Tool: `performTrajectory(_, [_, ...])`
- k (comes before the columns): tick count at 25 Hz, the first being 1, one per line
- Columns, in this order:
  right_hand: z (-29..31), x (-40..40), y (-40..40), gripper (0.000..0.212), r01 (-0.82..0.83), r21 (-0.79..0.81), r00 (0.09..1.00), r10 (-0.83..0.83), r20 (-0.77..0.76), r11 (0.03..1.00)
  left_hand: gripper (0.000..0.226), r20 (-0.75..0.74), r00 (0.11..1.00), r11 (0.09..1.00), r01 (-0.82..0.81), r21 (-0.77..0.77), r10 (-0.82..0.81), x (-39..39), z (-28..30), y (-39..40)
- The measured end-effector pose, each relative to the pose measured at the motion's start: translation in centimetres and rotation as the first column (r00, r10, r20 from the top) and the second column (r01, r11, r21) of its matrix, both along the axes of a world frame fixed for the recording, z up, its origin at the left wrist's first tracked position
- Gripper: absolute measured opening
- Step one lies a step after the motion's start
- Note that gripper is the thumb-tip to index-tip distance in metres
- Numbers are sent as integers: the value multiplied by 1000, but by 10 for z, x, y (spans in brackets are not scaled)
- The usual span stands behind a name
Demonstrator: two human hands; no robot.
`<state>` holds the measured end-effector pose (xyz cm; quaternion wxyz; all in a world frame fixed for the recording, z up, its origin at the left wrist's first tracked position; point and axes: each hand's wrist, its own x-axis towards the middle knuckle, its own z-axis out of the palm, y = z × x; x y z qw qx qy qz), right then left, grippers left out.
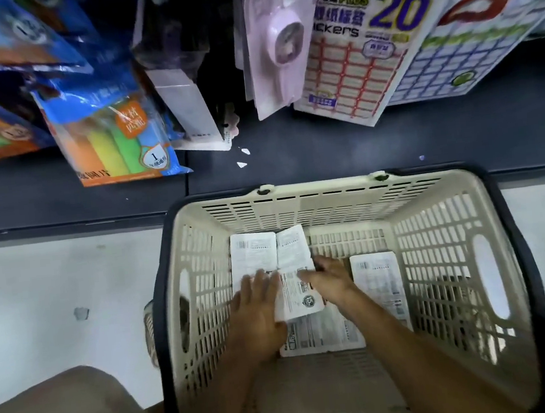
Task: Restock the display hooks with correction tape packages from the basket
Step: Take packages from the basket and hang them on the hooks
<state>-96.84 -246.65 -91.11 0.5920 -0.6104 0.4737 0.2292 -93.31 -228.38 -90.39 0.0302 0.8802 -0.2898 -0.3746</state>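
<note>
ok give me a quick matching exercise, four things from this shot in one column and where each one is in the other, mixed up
Things:
1. basket
2. label sticker pack
3. left hand
4. white paper scraps

Places:
A. on the dark shelf base
B. hanging above, right of the pink item
C. inside the basket, on the packages
D. on the floor before the shelf

Pairs: 1-D, 2-B, 3-C, 4-A

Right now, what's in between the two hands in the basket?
In the head view, a white correction tape package lies between the left hand and right hand, both touching it, inside the cream basket.
</note>
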Motion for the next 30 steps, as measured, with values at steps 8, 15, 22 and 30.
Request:
performTrajectory(8, [23, -17, -70, 6, 57, 20, 998, -57, 18, 998, 34, -319, 812, 731, -581, -358, 489, 11, 21, -21])
performTrajectory(15, [49, -34, -35, 22, -86, -459, 948, 214, 234, 884, 25, -523, 194, 232, -973, 7, 830, 27, 18, -30])
performTrajectory(22, [61, -32, -6, 18, -103, -772, 694, 601, 396, 627, 28, -639, 221, 273, -962, -18, 737, 42, 13, -12])
performTrajectory(30, [24, -46, -16, 24, -466, -780, 636, 771, 34, 418, 18, -612, 192, 299, -951, 77, 767, 37, 15, -7])
